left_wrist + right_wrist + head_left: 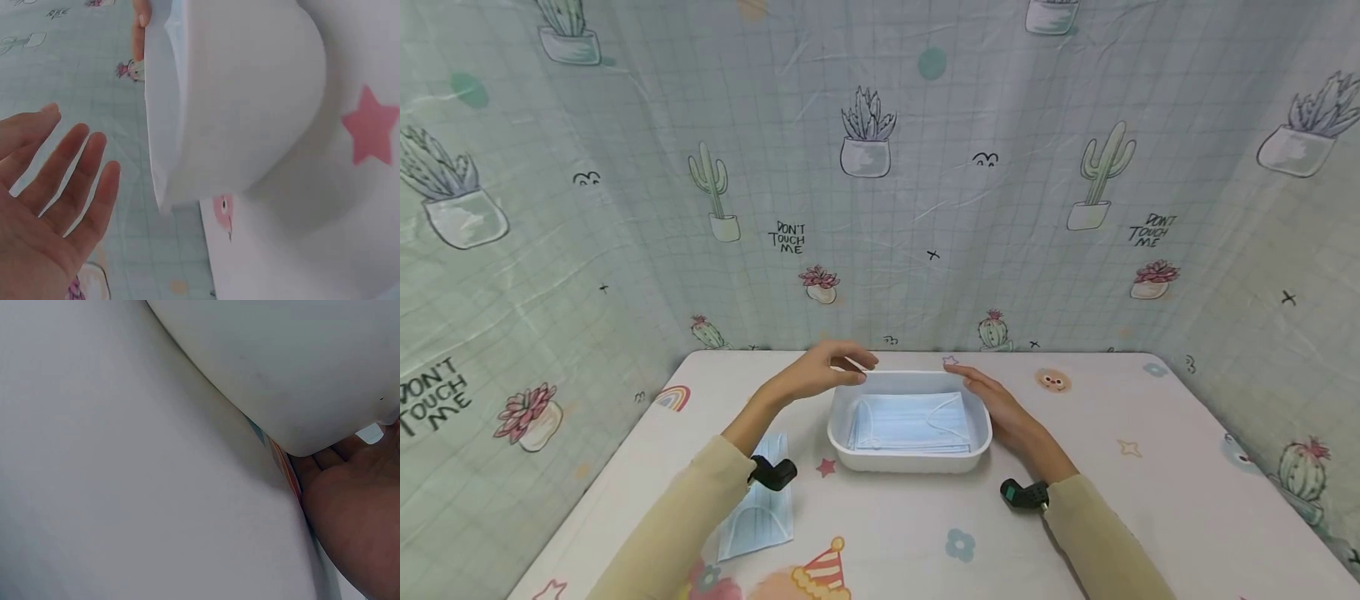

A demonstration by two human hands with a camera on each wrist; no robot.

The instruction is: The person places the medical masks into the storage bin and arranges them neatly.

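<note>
A white plastic tub [910, 463] with rounded corners stands on the table, holding a stack of light blue face masks [910, 423] with white ear loops. My left hand [820, 372] hovers by the tub's back left corner. In the left wrist view, the fingers [81, 181] are spread, loosely bent and apart from the tub wall. Along the tub's right side lies my right hand [1006, 412], its extended fingers reaching round the back right corner. The right wrist view shows this palm [356, 506] close against the tub, its fingertips partly hidden.
One more light blue face mask [758, 527] lies flat on the table, partly under my left forearm. The white tabletop [895, 533] bears printed stars, flowers and faces. A cactus-print curtain [910, 208] stands behind the table and at both sides.
</note>
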